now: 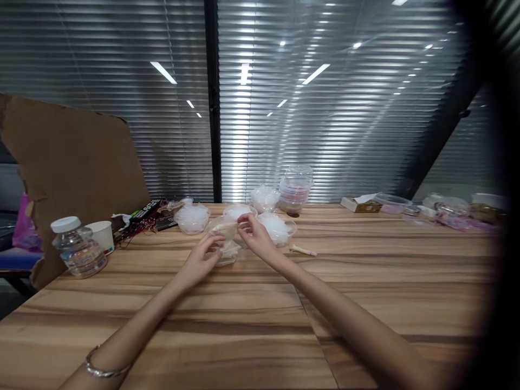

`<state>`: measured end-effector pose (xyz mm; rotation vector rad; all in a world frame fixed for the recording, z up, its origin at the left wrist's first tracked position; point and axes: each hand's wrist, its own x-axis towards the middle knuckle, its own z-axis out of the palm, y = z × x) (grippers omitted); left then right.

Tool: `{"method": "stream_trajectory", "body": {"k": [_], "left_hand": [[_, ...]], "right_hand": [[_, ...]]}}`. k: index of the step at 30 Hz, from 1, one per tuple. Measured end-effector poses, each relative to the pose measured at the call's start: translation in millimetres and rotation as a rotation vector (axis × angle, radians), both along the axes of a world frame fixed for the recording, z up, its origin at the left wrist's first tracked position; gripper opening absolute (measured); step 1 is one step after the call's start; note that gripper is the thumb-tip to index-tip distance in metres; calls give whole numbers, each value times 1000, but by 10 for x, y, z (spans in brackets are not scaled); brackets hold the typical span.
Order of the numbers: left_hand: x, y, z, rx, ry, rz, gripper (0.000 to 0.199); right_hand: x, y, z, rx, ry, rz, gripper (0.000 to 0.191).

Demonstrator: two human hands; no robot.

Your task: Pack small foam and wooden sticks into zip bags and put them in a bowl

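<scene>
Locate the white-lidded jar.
In the head view, the white-lidded jar is on the table at far left, beside the paper cup, in front of the cardboard.

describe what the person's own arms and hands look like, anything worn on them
The left hand and right hand wear no gloves. No sleeves show on either forearm. A slim, shiny, silver-coloured metal bangle circles the left forearm; the right forearm shows none.
</scene>
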<state>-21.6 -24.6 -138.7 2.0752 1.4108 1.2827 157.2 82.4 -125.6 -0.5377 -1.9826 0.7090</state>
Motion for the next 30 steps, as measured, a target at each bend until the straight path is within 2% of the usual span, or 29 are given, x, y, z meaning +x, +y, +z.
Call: {"method": "stream_trajectory", "body": {"k": [3,5,10,13,16,20,25,30], "left_hand": [[-8,8,6,8,-27,24,30],[-17,18,3,12,-36,49,30],[-38,54,-16,8,-52,71,30],[-60,76,-14,34,-83,88,28],[-114,89,1,124,-65,159,23],[-216,80,30,272,128,255,24],[-291,42,75,296,340,333,33],[-301,42,44,304,636,388,49]], "right_hand": [[34,-39,44,204,-88,-111,38],[30,-26,41,265,-128,-144,45],[-79,169,-106,54,-110,-20,55],[-123,300,-169,-28,-82,7,44],[-113,360,-175,-30,-95,15,40],[-66,350,-185,-56,-103,-35,52],[-7,294,-195,-55,-159,-39,54],[48,169,-115,205,-317,-41,38]]}}
